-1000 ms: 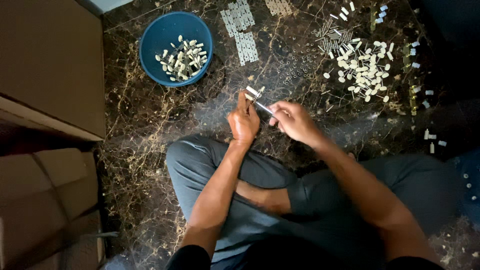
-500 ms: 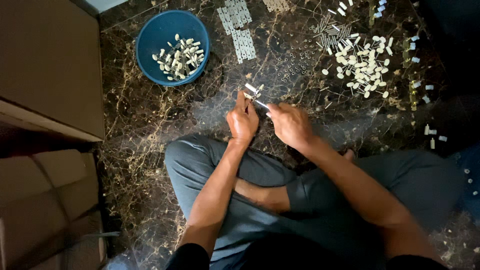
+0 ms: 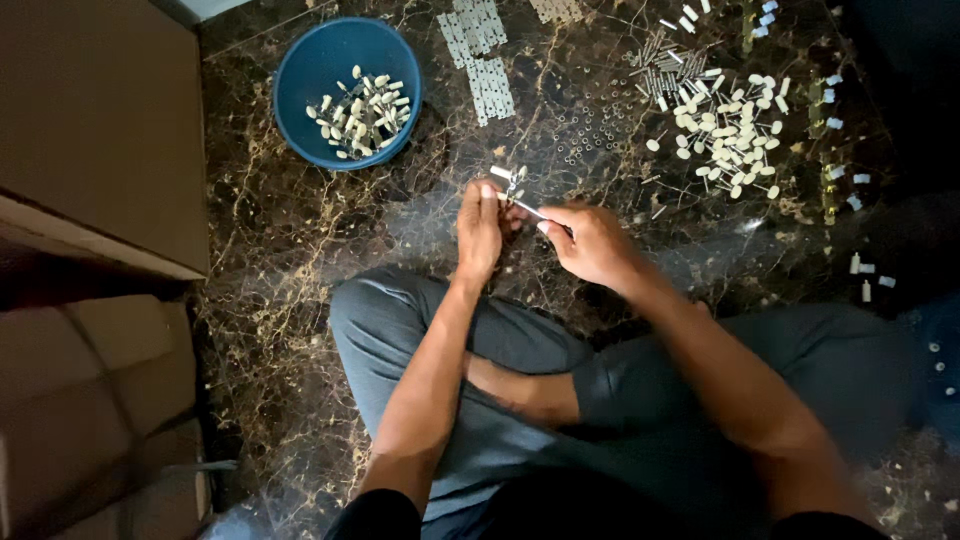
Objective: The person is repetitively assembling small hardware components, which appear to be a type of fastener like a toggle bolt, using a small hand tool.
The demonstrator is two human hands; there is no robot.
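Your left hand point(image 3: 480, 228) pinches a small white part point(image 3: 508, 176) above the marble floor point(image 3: 300, 240); your right hand point(image 3: 592, 242) grips a thin metal pin point(image 3: 528, 208) against it. A slip could drop either among the loose white pieces point(image 3: 728, 130).

The small pale part point(image 3: 508, 177) pinched in the left hand point(image 3: 480, 228) is too small to identify, and its lower end is hidden by the fingers. The thin metal pin point(image 3: 530, 208) disappears into the right hand point(image 3: 594, 244). The bits in the blue bowl point(image 3: 300, 80) are too tiny to name. Cardboard boxes point(image 3: 95, 130) run off the left edge (the far right lies too dark to read).
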